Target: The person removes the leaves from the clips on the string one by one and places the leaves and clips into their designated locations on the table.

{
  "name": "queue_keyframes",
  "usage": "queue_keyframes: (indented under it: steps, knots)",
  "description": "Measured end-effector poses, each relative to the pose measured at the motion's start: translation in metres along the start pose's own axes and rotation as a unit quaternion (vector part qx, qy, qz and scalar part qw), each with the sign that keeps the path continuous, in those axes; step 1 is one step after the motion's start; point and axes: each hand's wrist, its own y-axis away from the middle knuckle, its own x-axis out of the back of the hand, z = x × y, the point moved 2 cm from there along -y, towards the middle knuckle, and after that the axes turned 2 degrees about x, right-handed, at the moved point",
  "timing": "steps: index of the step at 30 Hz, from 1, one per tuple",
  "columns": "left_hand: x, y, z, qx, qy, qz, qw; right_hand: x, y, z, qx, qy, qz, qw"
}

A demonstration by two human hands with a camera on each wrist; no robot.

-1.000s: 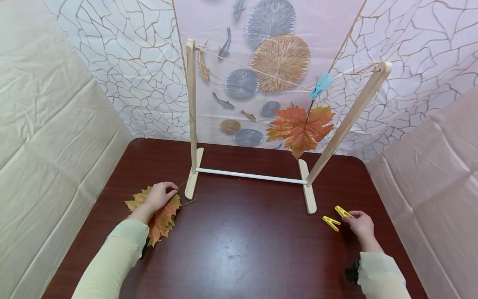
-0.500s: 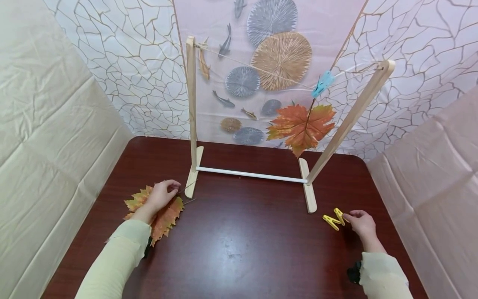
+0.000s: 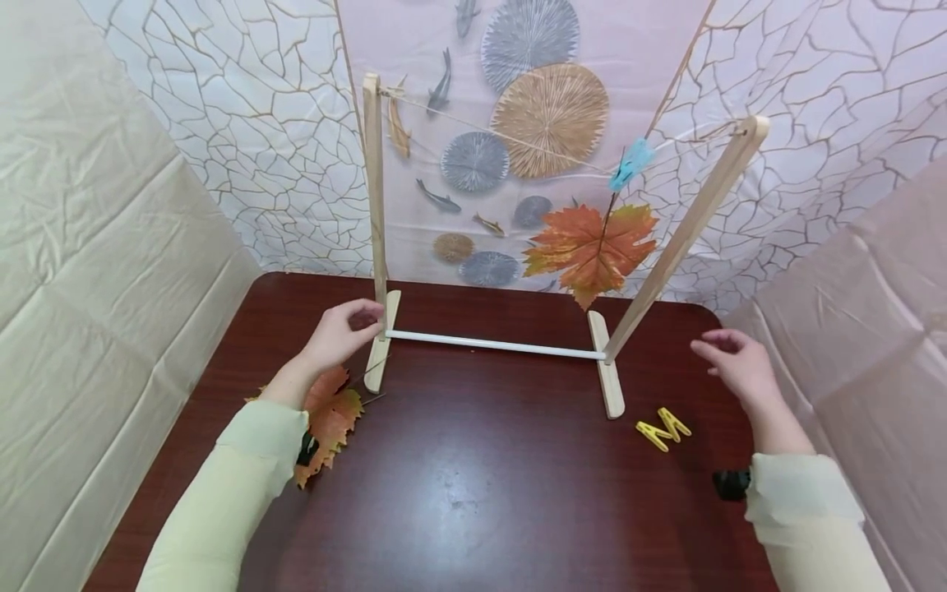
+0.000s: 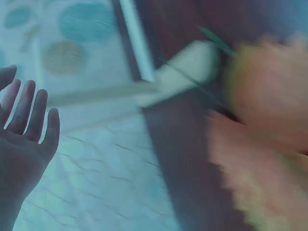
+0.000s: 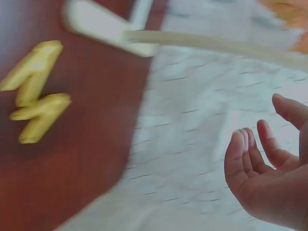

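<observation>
My left hand (image 3: pixel 342 335) is raised beside the left post of the wooden stand (image 3: pixel 376 189), fingers loosely bent and holding nothing. Below it, partly hidden by the forearm, orange-and-yellow artificial leaves (image 3: pixel 330 415) lie on the table with thin stems pointing right. My right hand (image 3: pixel 738 367) hovers at the right side of the table, its fingers relaxed with nothing between them. Two yellow clothespins (image 3: pixel 663 429) lie side by side below that hand. From the stand's string, a blue clothespin (image 3: pixel 632 164) holds an orange leaf (image 3: pixel 592 251) by its stem near the right post.
A white rod (image 3: pixel 496 344) joins the two wooden feet of the stand at the back of the dark red table (image 3: pixel 459 485). Patterned cloth (image 3: pixel 296 148) hangs behind, and pale padded panels (image 3: pixel 873 353) border both sides.
My left hand has left the leaves and risen toward the left post. My right hand has let go of the yellow clothespin beside the other one and moved up and away.
</observation>
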Motion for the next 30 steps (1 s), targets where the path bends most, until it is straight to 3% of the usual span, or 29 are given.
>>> queue_keyframes:
  steps: [7, 14, 18, 26, 30]
  knots:
    - [-0.005, -0.023, 0.062, -0.036, 0.028, -0.034, 0.9984, 0.024, -0.011, -0.074, 0.058, -0.058, -0.019, 0.9964]
    - [-0.016, -0.045, 0.114, -0.083, 0.036, -0.051, 0.9946, 0.038, -0.012, -0.136, 0.100, -0.032, -0.006, 0.9945]
    - [-0.023, -0.058, 0.142, -0.110, 0.040, -0.049, 0.9919, 0.043, -0.014, -0.166, 0.117, -0.059, -0.005, 0.9913]
    - [-0.040, -0.085, 0.185, -0.136, 0.039, -0.038, 0.9893, 0.049, -0.021, -0.215, 0.141, -0.142, -0.022, 0.9795]
    - [-0.047, -0.096, 0.200, -0.134, 0.058, -0.034, 0.9888, 0.050, -0.024, -0.232, 0.143, -0.157, -0.024, 0.9770]
